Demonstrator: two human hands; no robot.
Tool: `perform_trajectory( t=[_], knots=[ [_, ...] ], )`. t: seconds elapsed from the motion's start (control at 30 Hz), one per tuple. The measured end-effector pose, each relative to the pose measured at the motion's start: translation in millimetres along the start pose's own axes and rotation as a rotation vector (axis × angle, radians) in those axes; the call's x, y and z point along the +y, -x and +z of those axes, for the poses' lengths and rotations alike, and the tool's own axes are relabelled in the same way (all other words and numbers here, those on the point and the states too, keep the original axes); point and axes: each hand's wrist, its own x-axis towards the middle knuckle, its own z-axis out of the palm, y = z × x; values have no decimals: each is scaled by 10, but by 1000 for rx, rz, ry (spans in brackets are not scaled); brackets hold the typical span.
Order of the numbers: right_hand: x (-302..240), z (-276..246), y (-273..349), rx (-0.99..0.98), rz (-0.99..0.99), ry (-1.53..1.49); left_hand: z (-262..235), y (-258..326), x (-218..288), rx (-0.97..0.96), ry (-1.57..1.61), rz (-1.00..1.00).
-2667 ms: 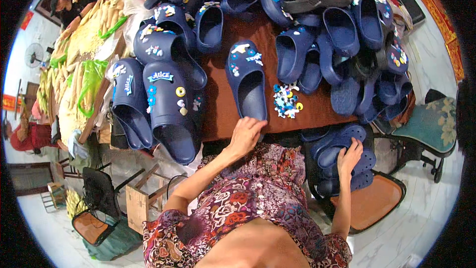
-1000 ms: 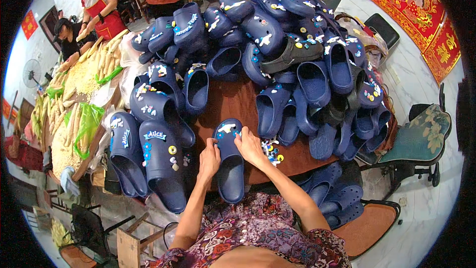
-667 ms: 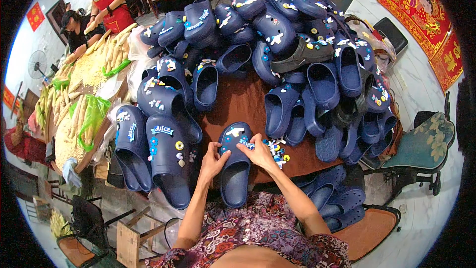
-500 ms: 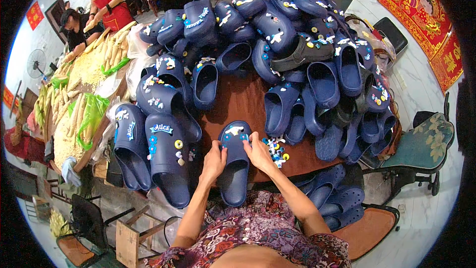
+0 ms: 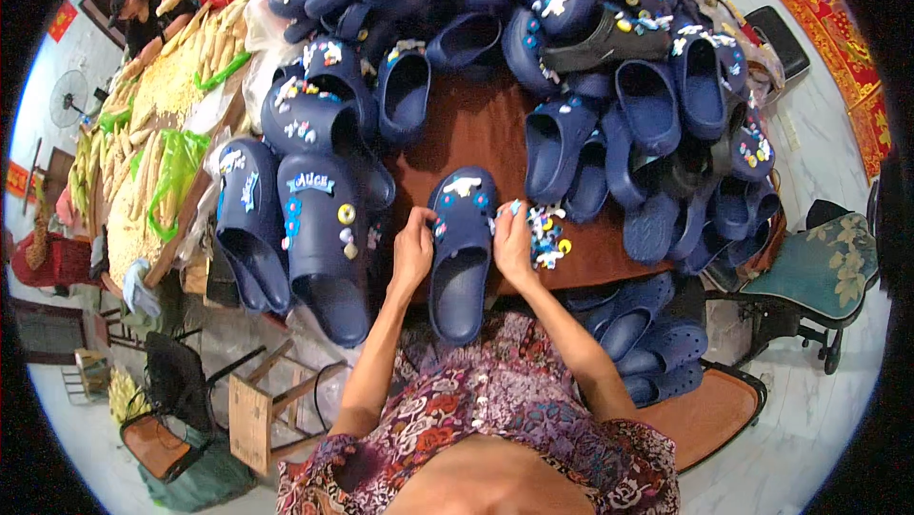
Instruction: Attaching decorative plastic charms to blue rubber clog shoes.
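Note:
A dark blue clog [image 5: 463, 236] lies on the brown tabletop in front of me, toe pointing away, with a white figure charm and blue flower charms on its toe. My left hand [image 5: 414, 248] has its fingers curled against the clog's left edge, near the toe. On the other side, my right hand [image 5: 513, 247] pinches a small blue-and-white shoe charm [image 5: 515, 207], just off the clog's right edge. Beside that hand lies a heap of loose charms [image 5: 548, 235], white, yellow, blue and black.
Decorated blue clogs [image 5: 405, 96] are piled across the far side and both ends of the table [image 5: 466, 139]. More clogs [image 5: 657, 353] sit low at right, by a padded chair [image 5: 814, 267]. A wooden stool [image 5: 249, 425] stands lower left; people work at a corn-covered table [image 5: 171, 144].
The view has tilted downward, so things sit higher in it. My right hand has drawn away from the clog's toe to its right side, with a small charm at the fingertips.

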Motion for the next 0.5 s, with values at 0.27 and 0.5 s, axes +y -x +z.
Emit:
perform_trajectory(
  t=[0.27,0.5],
  knots=[
    [44,-496,3,-95,-86,362,23,133,165,200,56,-78],
    [-111,-726,109,-163,-58,320,108,109,832,97,45,211]
  ],
)
